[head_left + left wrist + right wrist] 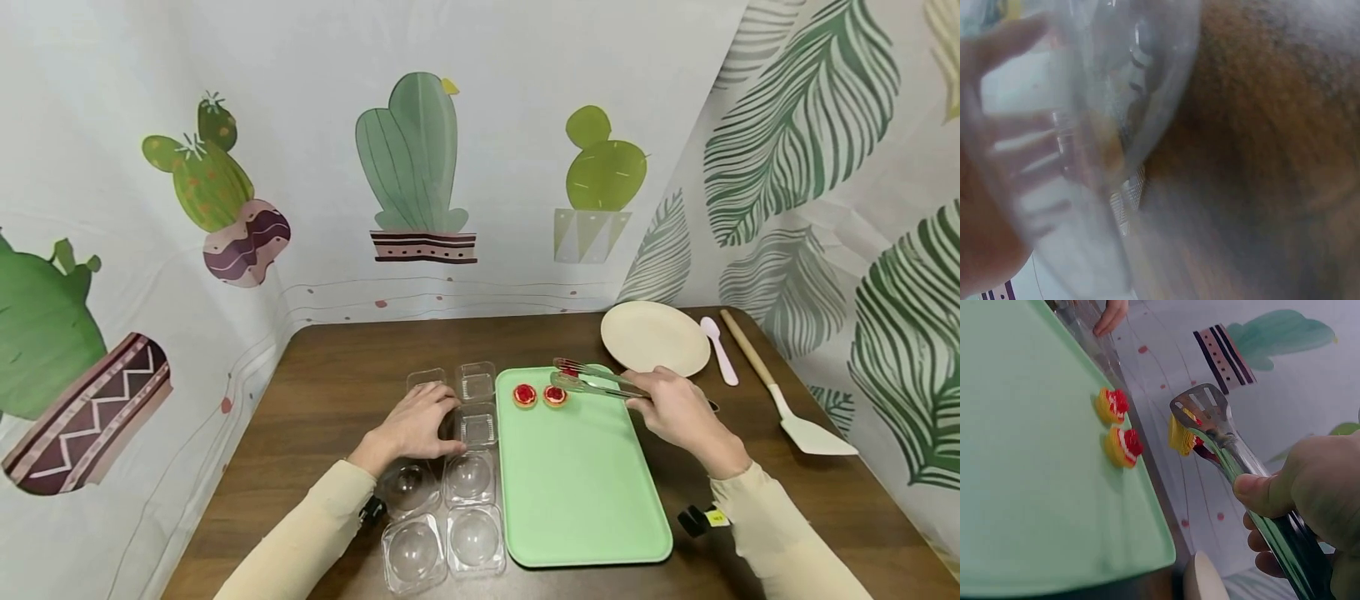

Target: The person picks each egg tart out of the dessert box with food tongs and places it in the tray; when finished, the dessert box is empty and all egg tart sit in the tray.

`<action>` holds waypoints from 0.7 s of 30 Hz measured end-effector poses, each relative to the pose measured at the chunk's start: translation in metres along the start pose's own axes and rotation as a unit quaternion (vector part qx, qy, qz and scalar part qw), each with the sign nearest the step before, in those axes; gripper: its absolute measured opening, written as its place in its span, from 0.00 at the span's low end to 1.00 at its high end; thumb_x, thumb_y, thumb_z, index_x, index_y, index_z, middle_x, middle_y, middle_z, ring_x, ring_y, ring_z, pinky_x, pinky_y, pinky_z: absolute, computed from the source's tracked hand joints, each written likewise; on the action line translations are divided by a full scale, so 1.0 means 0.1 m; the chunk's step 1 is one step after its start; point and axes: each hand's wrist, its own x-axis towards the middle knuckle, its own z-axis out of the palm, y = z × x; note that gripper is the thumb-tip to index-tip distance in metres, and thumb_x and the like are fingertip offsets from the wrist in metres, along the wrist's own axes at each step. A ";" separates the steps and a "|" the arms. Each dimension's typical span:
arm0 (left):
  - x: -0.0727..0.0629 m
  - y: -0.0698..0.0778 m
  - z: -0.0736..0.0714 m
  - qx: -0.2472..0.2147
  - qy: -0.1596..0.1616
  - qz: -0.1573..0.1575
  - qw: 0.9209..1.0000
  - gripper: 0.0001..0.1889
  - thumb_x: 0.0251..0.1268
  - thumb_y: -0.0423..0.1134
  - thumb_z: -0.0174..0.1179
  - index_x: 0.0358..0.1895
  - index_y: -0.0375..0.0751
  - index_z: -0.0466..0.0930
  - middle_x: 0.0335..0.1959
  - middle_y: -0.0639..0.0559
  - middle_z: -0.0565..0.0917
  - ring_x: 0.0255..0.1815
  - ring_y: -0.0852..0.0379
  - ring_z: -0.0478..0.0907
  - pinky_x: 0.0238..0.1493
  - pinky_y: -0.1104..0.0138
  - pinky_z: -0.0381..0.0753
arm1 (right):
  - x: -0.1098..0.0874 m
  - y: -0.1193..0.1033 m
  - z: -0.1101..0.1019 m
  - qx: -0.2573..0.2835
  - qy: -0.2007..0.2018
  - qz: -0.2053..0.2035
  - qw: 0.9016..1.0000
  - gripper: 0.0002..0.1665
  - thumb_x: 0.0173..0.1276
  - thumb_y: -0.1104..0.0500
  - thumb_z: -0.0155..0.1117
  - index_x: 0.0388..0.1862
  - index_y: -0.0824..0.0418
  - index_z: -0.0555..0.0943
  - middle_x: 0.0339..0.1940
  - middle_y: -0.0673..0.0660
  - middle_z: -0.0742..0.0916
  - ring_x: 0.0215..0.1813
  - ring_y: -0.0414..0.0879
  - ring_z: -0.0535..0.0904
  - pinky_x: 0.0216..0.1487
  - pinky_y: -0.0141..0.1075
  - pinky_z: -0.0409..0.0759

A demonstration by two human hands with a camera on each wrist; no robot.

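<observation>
My right hand (678, 417) grips metal tongs (1241, 459) over the far part of a green tray (577, 492). Between the tong ends is a small tart (1180, 434) with a yellow shell and red topping, raised above the tray. Two similar tarts, a left one (524, 396) and a right one (555, 397), sit on the tray near its far left corner. My left hand (422, 423) rests over a clear plastic box (408, 486) left of the tray, fingers and thumb spread. In the left wrist view, its fingers (1022, 153) show blurred through the clear plastic.
More clear boxes stand with lids open beside the tray, including a front left one (415, 554) and a front right one (475, 540). A cream plate (652, 333), a pink spoon (720, 354) and a wooden-handled spatula (813, 435) lie at the right. A patterned cloth (510, 167) hangs behind.
</observation>
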 end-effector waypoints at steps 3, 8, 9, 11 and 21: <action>0.00 0.00 0.00 -0.001 -0.002 0.001 1.000 0.38 0.50 0.69 0.63 0.58 0.44 0.79 0.58 0.52 0.76 0.67 0.49 0.67 0.73 0.55 0.58 | -0.07 0.05 0.00 -0.005 -0.007 0.019 1.000 0.22 0.53 0.63 0.76 0.49 0.59 0.85 0.36 0.57 0.88 0.37 0.53 0.82 0.29 0.52 0.79; 0.00 0.01 -0.01 0.002 -0.004 0.000 1.000 0.38 0.50 0.68 0.64 0.58 0.44 0.79 0.58 0.52 0.76 0.67 0.49 0.67 0.73 0.55 0.58 | -0.14 0.12 0.01 -0.014 -0.008 0.036 0.999 0.23 0.52 0.62 0.76 0.50 0.61 0.84 0.36 0.58 0.88 0.36 0.54 0.80 0.28 0.52 0.78; 0.00 0.01 -0.01 0.002 -0.003 0.000 1.000 0.38 0.50 0.68 0.64 0.58 0.44 0.79 0.58 0.52 0.76 0.67 0.49 0.67 0.73 0.55 0.58 | -0.14 0.13 0.01 -0.015 -0.007 0.038 0.999 0.23 0.52 0.62 0.76 0.50 0.61 0.84 0.36 0.59 0.88 0.36 0.55 0.80 0.28 0.52 0.78; 0.00 0.01 -0.02 0.002 -0.005 -0.001 1.000 0.38 0.50 0.68 0.64 0.58 0.44 0.79 0.58 0.52 0.76 0.67 0.49 0.66 0.73 0.55 0.58 | -0.16 0.14 0.01 -0.017 -0.008 0.042 0.999 0.24 0.52 0.62 0.76 0.50 0.62 0.84 0.37 0.59 0.88 0.36 0.55 0.80 0.28 0.53 0.78; -0.01 0.01 -0.02 -0.002 -0.009 -0.006 1.000 0.39 0.50 0.68 0.64 0.59 0.43 0.78 0.59 0.51 0.75 0.67 0.49 0.66 0.73 0.53 0.59 | -0.22 0.24 0.07 -0.019 -0.009 0.061 0.998 0.24 0.53 0.62 0.76 0.51 0.62 0.84 0.38 0.61 0.87 0.39 0.58 0.81 0.28 0.56 0.78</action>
